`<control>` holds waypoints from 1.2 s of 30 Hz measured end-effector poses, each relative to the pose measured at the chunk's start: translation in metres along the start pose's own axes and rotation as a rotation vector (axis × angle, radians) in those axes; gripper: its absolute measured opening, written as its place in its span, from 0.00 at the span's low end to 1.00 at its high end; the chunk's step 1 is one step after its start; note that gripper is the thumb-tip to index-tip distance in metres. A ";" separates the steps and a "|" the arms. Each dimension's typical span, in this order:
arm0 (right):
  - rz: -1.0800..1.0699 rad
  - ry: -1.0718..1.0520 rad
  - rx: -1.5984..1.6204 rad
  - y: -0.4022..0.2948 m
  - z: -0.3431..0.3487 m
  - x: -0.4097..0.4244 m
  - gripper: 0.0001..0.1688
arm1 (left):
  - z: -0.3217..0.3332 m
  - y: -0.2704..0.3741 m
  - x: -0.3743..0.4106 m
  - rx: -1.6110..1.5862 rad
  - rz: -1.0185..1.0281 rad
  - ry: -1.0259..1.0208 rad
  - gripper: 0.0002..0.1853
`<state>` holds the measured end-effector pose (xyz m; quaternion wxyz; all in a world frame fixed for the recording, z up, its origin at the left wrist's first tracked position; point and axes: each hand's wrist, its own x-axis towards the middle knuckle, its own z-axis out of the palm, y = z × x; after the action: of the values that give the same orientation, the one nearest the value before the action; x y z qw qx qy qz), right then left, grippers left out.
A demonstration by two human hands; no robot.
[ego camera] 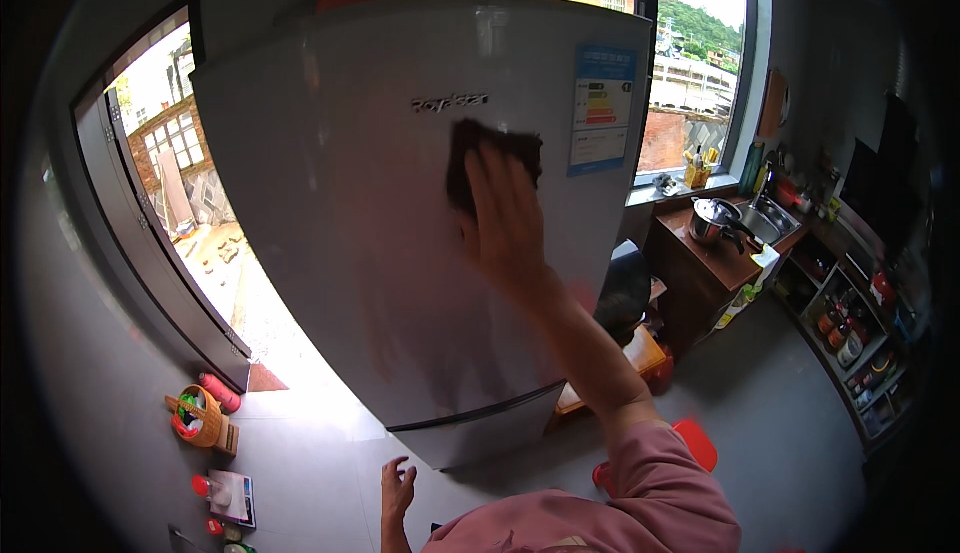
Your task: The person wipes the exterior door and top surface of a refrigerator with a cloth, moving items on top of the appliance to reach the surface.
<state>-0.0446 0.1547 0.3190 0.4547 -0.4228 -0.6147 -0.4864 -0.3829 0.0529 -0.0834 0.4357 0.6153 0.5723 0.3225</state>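
Observation:
A dark cloth [463, 170] lies flat against the upper door of a grey Royalstar refrigerator [315, 215], just under the raised brand lettering. My right hand [504, 215] presses on the cloth with fingers stretched upward, the thumb side partly hidden. To the right of the cloth, a blue energy label [600, 110] is stuck on the door. My left hand [398, 487] hangs low in front of the fridge's lower door [480, 429], holding nothing, with its fingers loosely curled and apart.
An open doorway [202, 200] is on the left. A wicker basket [214, 422] and a pink bottle [220, 392] stand on the floor there. At right, a pressure cooker [712, 219] sits beside a sink [766, 221]. A red stool [696, 444] is behind my right arm.

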 end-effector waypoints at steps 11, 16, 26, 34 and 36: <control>-0.148 -0.051 0.133 0.049 -0.024 0.047 0.37 | 0.064 0.018 0.006 0.036 0.016 -0.007 0.19; -0.142 0.061 0.149 0.076 -0.034 0.114 0.36 | 0.079 0.032 0.022 0.108 0.093 -0.060 0.20; 0.326 0.083 0.098 0.173 -0.059 0.084 0.39 | 0.077 0.037 0.019 0.197 0.073 -0.106 0.20; 0.443 0.024 0.198 0.125 -0.048 -0.089 0.41 | 0.074 0.037 0.030 0.236 0.162 -0.169 0.20; 0.469 0.019 0.131 0.105 -0.045 -0.147 0.40 | 0.077 0.052 0.030 0.244 0.135 -0.218 0.21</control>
<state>0.0962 0.1173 0.2036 0.5874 -0.5189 -0.5257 -0.3306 -0.2881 0.0713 -0.0714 0.3945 0.7319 0.5142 0.2104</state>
